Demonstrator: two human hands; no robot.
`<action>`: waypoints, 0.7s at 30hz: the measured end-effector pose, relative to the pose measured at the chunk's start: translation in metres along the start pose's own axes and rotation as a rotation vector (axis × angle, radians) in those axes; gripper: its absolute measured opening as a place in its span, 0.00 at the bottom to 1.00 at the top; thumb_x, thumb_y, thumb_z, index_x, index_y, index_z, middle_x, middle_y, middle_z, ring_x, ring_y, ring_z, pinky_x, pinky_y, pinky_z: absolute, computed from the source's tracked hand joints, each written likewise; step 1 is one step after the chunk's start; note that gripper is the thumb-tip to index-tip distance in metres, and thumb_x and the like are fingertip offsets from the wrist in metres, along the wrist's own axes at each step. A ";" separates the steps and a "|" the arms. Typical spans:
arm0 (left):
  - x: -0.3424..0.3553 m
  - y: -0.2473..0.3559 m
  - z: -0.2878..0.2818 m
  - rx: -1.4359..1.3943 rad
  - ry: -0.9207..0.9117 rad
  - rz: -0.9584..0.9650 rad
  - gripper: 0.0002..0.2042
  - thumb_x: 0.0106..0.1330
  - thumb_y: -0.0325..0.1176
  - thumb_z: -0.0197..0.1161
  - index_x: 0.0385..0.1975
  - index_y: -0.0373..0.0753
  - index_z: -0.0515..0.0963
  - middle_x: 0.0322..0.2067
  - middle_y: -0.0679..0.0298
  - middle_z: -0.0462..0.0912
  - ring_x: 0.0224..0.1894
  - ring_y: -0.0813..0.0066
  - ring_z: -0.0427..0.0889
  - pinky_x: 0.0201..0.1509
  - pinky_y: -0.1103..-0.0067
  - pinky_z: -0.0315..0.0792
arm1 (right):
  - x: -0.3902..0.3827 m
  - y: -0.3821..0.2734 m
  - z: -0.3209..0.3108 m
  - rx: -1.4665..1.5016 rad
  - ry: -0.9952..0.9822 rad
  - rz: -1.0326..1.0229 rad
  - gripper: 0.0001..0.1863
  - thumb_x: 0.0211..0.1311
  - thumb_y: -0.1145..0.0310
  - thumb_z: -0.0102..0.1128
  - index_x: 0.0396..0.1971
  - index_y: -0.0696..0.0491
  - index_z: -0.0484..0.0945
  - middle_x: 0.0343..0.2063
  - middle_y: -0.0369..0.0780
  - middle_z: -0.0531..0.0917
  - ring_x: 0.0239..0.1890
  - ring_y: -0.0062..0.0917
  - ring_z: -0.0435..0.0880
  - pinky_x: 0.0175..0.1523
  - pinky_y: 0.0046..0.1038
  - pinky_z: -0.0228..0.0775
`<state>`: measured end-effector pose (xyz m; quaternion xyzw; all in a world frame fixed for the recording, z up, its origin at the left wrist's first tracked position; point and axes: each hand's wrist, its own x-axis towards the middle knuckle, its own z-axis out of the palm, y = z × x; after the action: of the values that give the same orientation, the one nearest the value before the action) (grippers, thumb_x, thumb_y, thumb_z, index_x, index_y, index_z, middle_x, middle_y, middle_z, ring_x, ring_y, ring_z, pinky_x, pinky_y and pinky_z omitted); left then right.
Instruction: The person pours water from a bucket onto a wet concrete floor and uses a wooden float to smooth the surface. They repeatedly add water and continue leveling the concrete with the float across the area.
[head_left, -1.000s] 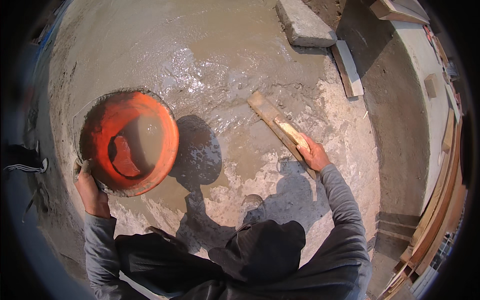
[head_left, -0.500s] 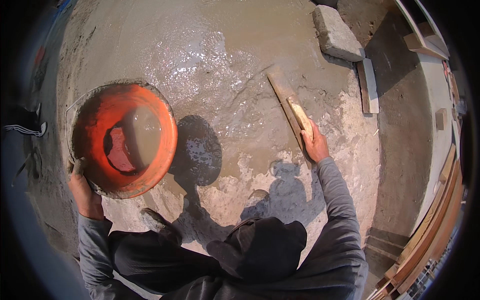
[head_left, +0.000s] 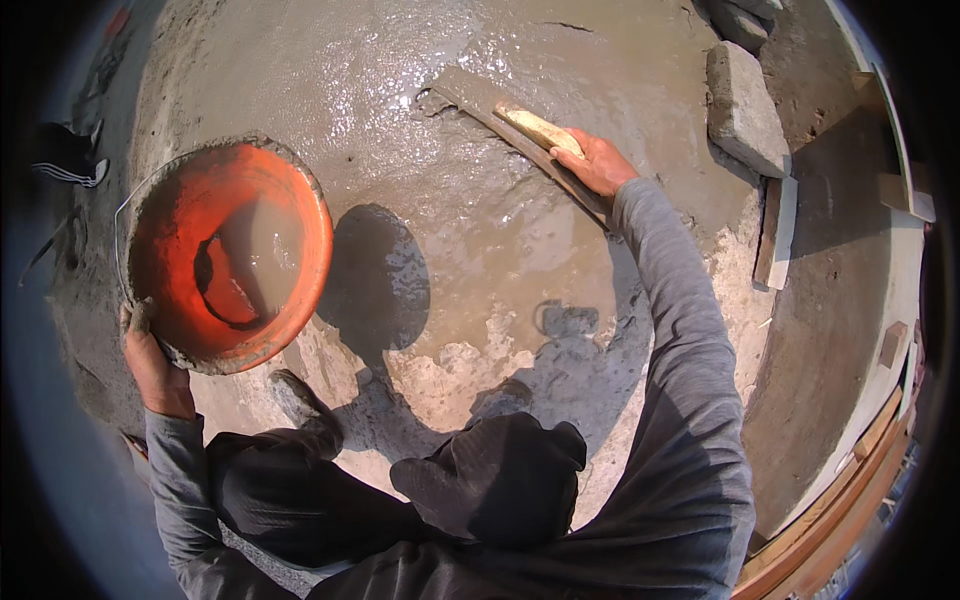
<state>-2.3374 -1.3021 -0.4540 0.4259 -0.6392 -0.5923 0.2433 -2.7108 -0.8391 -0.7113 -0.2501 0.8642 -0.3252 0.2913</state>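
Note:
My left hand (head_left: 157,368) grips the near-left rim of an orange bucket (head_left: 300,300), its fingers partly hidden behind the rim. The bucket is tilted so I look into it; grey slurry (head_left: 275,245) lies inside, and a thin wire handle (head_left: 120,235) arcs off its left side. My right hand (head_left: 600,163) is closed round the wooden grip of a long plastering float (head_left: 480,105). The float's blade lies slantwise on wet grey mortar (head_left: 470,230), with a small ridge of mortar at its far end.
A concrete block (head_left: 745,110) and a short board (head_left: 777,232) line the right edge of the mortar. Farther right, long timber planks (head_left: 830,505) lie beside a pale wall edge (head_left: 895,300). My boot (head_left: 300,400) stands on rough, drier floor. At far left is another person's shoe (head_left: 85,173).
My right hand has pushed the float away and to the left across the mortar, turning it flatter. The bucket has shifted slightly left and farther away, still held.

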 end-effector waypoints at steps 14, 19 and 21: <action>0.009 0.015 -0.029 -0.080 -0.054 0.000 0.17 0.70 0.29 0.53 0.57 0.36 0.72 0.54 0.60 0.79 0.55 0.67 0.78 0.62 0.72 0.71 | -0.115 0.085 0.025 -0.076 0.598 0.189 0.27 0.68 0.51 0.58 0.60 0.52 0.71 0.40 0.54 0.84 0.44 0.50 0.85 0.49 0.42 0.75; 0.003 0.019 -0.046 -0.056 0.041 -0.032 0.17 0.69 0.28 0.53 0.57 0.36 0.72 0.54 0.60 0.79 0.55 0.67 0.78 0.62 0.72 0.71 | 0.019 0.091 -0.030 0.251 0.489 0.606 0.26 0.69 0.46 0.52 0.52 0.55 0.76 0.35 0.47 0.85 0.36 0.35 0.85 0.40 0.36 0.75; 0.005 0.015 -0.050 -0.071 0.090 -0.057 0.17 0.69 0.28 0.53 0.57 0.36 0.72 0.54 0.60 0.79 0.55 0.66 0.78 0.62 0.71 0.71 | 0.064 0.053 -0.005 0.271 0.375 0.411 0.24 0.69 0.46 0.54 0.50 0.52 0.77 0.20 0.33 0.76 0.14 0.16 0.71 0.17 0.25 0.63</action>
<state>-2.3029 -1.3351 -0.4310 0.4612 -0.5937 -0.6017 0.2697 -2.7722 -0.8415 -0.7674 0.0356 0.8842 -0.4121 0.2171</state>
